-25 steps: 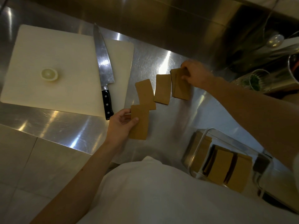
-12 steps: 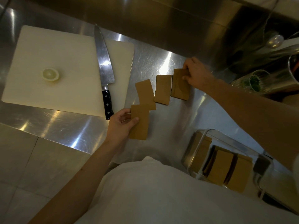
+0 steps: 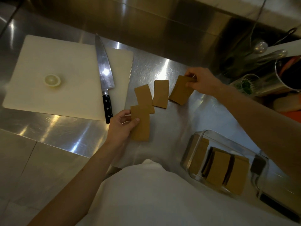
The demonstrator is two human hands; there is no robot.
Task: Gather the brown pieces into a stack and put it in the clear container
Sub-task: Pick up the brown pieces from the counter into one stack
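Flat brown rectangular pieces lie in an arc on the steel counter. My left hand (image 3: pixel 121 126) grips the nearest brown piece (image 3: pixel 141 126), which overlaps a second piece (image 3: pixel 143 97). A third piece (image 3: pixel 161 93) lies alone in the middle. My right hand (image 3: pixel 201 81) pinches the far end of a small stack of brown pieces (image 3: pixel 180 91), tilted up off the counter. The clear container (image 3: pixel 197 141) sits at the lower right with several brown pieces standing inside it.
A white cutting board (image 3: pixel 32 88) at the left carries a lemon half (image 3: pixel 52 80) and a large chef's knife (image 3: pixel 105 75). Metal cups and a pot (image 3: pixel 286 74) crowd the right back. The counter's front edge runs along the lower left above the tiled floor.
My right hand has lifted and swung its small stack to the right, away from the middle piece. My left hand has kept its grip on the nearest piece.
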